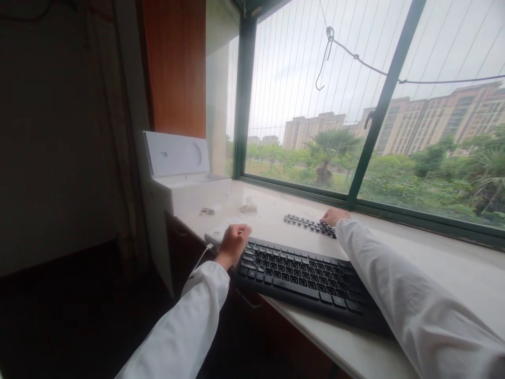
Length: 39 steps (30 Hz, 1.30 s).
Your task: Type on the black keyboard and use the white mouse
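Observation:
A black keyboard (303, 276) lies slantwise along the front edge of the white counter. Across its middle many sockets show without keycaps, while keycaps sit at its left side and along the front row. My left hand (235, 243) is closed at the keyboard's upper left corner; what its curled fingers hold, if anything, is hidden. Behind the keyboard, rows of loose black keycaps (305, 223) are laid out on the counter. My right hand (335, 216) reaches to their right end with bent fingers touching them; the fingertips are partly hidden. My right sleeve covers the keyboard's right end.
An opened white box (197, 192) with its lid raised stands at the counter's left end. Nearby lie a small metallic item (207, 211), a crumpled pale piece (249, 205) and a white device (213, 237) with a cable. A green-framed window (303, 192) borders the counter (430, 245).

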### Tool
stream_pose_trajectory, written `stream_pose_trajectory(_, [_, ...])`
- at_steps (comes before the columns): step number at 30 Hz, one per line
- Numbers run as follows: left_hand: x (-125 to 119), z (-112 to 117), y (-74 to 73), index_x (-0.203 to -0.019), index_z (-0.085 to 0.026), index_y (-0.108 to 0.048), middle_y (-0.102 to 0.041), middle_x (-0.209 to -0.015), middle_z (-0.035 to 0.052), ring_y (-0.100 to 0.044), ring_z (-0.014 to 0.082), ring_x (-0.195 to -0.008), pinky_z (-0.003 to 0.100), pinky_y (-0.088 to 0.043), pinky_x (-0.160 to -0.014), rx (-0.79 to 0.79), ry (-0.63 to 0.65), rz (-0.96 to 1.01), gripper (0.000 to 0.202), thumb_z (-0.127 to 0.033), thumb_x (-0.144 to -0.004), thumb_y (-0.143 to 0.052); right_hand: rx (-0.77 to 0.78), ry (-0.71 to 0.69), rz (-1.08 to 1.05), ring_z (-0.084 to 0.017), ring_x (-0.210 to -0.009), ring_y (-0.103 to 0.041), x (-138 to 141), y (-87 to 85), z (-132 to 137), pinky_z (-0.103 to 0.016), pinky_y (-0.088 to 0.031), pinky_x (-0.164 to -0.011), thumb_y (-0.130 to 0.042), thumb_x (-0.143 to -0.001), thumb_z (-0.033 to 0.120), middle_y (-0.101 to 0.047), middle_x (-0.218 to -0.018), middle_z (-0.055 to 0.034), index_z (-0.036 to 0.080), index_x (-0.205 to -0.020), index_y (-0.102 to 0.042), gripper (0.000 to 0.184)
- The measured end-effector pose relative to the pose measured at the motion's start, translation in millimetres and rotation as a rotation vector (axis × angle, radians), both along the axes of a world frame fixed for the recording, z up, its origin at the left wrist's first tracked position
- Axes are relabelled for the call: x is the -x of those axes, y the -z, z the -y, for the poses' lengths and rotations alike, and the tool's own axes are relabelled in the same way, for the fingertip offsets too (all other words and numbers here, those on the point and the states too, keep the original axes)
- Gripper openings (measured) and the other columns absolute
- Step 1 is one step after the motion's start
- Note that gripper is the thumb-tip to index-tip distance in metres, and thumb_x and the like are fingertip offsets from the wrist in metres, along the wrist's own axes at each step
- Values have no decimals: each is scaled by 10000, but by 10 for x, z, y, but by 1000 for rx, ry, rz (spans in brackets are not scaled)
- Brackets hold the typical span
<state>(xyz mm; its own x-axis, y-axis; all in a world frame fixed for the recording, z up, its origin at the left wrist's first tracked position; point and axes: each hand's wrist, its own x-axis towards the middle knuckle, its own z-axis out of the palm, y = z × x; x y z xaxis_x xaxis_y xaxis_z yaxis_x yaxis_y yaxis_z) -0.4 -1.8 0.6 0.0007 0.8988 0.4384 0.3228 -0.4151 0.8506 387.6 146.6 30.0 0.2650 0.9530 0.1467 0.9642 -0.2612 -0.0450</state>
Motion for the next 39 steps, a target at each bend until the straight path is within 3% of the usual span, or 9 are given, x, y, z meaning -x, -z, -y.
stream_pose_trajectory(6, [2,-2,10,-516,-195,-307,-274,-481,-45,-275,88,-480,259,-193,-496,12,21,15,365,-396,-788,-445,-14,-34,-59,-248,-1037,-576,0,62,-60,-363,-377,-881,-674,-713,380,-697,-1009,-64,257,-849,-748,197])
stream_pose_trajectory(13, [-4,-4,-19,-498,-196,-300,-275,-479,-43,-269,88,-485,264,-174,-501,12,11,-16,369,-381,-781,-447,-125,-28,-203,-243,-964,-613,126,-120,27,-325,-439,-790,-648,-743,376,-703,-991,-84,227,-907,-736,239])
stream_pose_trajectory(18, [1,-39,-2,-499,-195,-295,-263,-490,-43,-288,95,-509,255,-199,-517,-15,-15,-39,347,-362,-767,-439,-185,-139,-292,-201,-901,-629,303,-278,331,-293,-448,-792,-662,-739,341,-715,-944,-48,231,-952,-710,244])
stream_pose_trajectory(23, [13,-61,29,-508,-189,-315,-271,-510,-44,-302,96,-538,242,-219,-537,-36,-47,-53,309,-346,-749,-429,-235,-312,-338,-164,-791,-641,504,-338,880,-258,-456,-742,-646,-754,363,-718,-861,-30,215,-916,-713,229])
stream_pose_trajectory(31, [-18,44,11,-478,-190,-339,-299,-476,-39,-338,107,-522,252,-220,-533,-50,-113,-119,301,-333,-717,-451,-70,-488,-582,-166,-767,-637,676,-279,1670,-255,-467,-672,-667,-708,469,-721,-805,-46,178,-905,-718,356])
stream_pose_trajectory(39, [-11,48,18,-486,-185,-365,-316,-480,-37,-351,107,-529,252,-224,-542,-63,-149,-155,301,-347,-725,-447,248,-660,-653,-171,-736,-625,842,-408,1912,-264,-468,-674,-713,-604,576,-723,-813,-83,140,-868,-748,511])
